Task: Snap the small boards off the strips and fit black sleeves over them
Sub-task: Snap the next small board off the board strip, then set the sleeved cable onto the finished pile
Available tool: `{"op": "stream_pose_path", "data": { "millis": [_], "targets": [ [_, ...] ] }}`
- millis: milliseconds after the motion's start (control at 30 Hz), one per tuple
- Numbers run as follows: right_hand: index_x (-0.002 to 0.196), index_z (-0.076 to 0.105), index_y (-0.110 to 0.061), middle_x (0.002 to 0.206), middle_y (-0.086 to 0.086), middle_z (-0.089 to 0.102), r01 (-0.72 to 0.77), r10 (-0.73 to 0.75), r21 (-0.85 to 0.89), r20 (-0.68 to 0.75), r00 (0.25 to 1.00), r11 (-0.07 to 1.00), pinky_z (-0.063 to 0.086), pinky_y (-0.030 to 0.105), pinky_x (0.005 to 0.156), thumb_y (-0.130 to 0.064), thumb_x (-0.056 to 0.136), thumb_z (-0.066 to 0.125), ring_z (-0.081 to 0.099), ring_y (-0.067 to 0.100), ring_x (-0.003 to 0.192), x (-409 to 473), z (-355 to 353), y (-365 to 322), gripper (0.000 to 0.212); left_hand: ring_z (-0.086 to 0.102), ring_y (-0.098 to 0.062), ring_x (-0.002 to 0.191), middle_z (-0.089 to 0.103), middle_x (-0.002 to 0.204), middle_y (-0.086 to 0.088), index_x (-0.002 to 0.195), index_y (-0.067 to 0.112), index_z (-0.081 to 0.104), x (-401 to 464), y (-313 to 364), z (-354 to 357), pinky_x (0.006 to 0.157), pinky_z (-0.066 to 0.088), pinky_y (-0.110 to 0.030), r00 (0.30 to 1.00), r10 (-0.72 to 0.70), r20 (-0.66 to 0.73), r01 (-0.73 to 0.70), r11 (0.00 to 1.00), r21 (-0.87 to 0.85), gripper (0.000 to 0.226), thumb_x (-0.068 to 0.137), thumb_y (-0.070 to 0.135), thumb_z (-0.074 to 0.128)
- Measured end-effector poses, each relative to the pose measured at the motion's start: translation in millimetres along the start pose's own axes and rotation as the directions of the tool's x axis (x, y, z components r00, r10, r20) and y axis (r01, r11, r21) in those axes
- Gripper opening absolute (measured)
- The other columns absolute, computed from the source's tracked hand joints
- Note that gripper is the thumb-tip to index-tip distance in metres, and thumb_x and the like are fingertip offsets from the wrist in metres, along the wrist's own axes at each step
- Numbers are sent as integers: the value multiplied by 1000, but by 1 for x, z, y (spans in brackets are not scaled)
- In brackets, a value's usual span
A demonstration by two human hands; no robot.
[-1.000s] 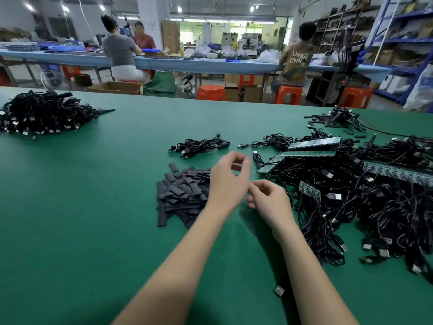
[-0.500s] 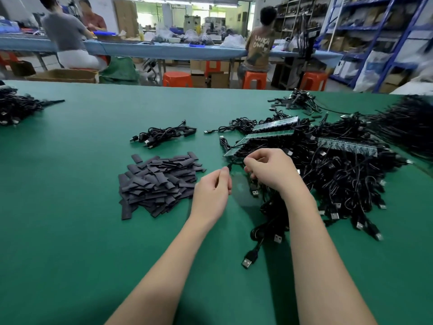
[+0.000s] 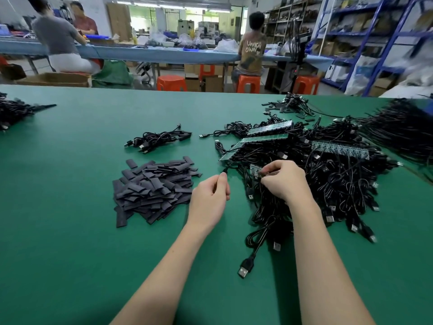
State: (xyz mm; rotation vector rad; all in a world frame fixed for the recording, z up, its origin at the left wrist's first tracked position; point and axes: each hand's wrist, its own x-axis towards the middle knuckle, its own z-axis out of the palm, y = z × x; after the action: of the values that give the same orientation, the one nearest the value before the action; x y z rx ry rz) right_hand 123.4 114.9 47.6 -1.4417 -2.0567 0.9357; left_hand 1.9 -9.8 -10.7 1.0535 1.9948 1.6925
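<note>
Right hand (image 3: pixel 283 180) fingers pinch short board strip (image 3: pixel 255 170) at cable heap (image 3: pixel 328 184) edge. Left hand (image 3: pixel 209 198) fingers curled, pinching thin cable end (image 3: pixel 225 170). Sleeve pile (image 3: pixel 154 187) left of fingers; bare green surface (image 3: pixel 70 231) nearer.

A green table (image 3: pixel 70 231) filled the foreground. Beyond it ran a long blue bench (image 3: pixel 164 55) with orange stools (image 3: pixel 171 82) beneath and cardboard boxes (image 3: pixel 56 79) on the floor. Blue shelving (image 3: pixel 375 43) stood at the right. Ceiling strip lights (image 3: pixel 173 4) lit the workshop brightly.
</note>
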Motion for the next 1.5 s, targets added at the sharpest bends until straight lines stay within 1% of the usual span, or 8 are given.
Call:
{"op": "stream_pose_path", "data": {
  "millis": [100, 167, 300, 400, 700, 1000, 1233, 1500],
  "targets": [
    [90, 74, -29, 84, -7, 75, 81, -119, 262, 134, 984, 962, 46, 21, 61, -12, 80, 80, 65, 7, 72, -5, -4, -7, 21, 51, -12, 58, 59, 68, 8, 76, 22, 59, 1, 4, 0, 64, 45, -33, 1000, 0, 7, 0, 1000, -31, 33, 101, 43, 55],
    [94, 74, -24, 80, -5, 77, 73, -181, 384, 253, 950, 921, 49, 22, 64, -12, 77, 85, 65, 10, 69, -9, -3, -14, 24, 60, -10, 66, 66, 85, -1, 95, 16, 62, 3, 11, -1, 65, 54, -30, 996, -71, 46, 80, 973, -218, 26, 99, 42, 60],
    [103, 71, -14, 79, 3, 71, -41, -231, 491, 479, 847, 870, 55, 23, 64, -11, 82, 82, 66, 12, 67, -17, 7, -24, 24, 70, -38, 103, 72, 111, -21, 113, -1, 65, 7, 15, -5, 97, 55, -49, 977, -185, 101, 208, 767, -607, 25, 99, 20, 63],
    [105, 70, -11, 76, 2, 72, -78, -226, 558, 454, 862, 826, 57, 24, 63, -16, 87, 79, 68, 10, 61, -19, 14, -28, 21, 73, -32, 92, 74, 105, -18, 112, -1, 66, 6, 11, -8, 83, 60, -37, 974, -201, 109, 219, 689, -690, 19, 97, 9, 62],
    [89, 79, -18, 69, -10, 71, 55, -264, 600, 265, 927, 798, 49, 13, 54, -18, 87, 79, 58, -1, 54, -17, 31, -26, 2, 74, -25, 81, 74, 97, -12, 115, 2, 60, 8, 13, -9, 77, 61, -34, 968, -187, 166, 248, 634, -733, 18, 101, 12, 57],
    [89, 78, -12, 59, -6, 60, -84, -242, 678, 371, 896, 730, 49, 14, 56, -16, 81, 82, 48, 1, 45, -17, 31, -25, 10, 71, -19, 89, 75, 101, -10, 111, -1, 68, 10, 11, -12, 85, 58, -27, 955, -216, 204, 287, 500, -817, 23, 90, 6, 65],
    [80, 83, -18, 83, 3, 71, -234, -222, 697, 498, 838, 678, 53, 14, 63, -26, 59, 84, 52, 12, 76, -16, 26, -23, 22, 67, -21, 98, 72, 113, -14, 111, 2, 71, 8, 14, -17, 85, 54, -27, 939, -208, 275, 344, 530, -775, 38, 76, 17, 74],
    [80, 83, -20, 87, 0, 75, -286, -266, 712, 556, 787, 641, 54, 20, 79, -24, 65, 79, 64, 12, 79, -15, 27, -18, 16, 70, -13, 88, 76, 102, -7, 90, 12, 82, 6, 14, -20, 80, 55, -24, 940, -117, 321, 328, 575, -749, 16, 77, 18, 75]
  ]
}}
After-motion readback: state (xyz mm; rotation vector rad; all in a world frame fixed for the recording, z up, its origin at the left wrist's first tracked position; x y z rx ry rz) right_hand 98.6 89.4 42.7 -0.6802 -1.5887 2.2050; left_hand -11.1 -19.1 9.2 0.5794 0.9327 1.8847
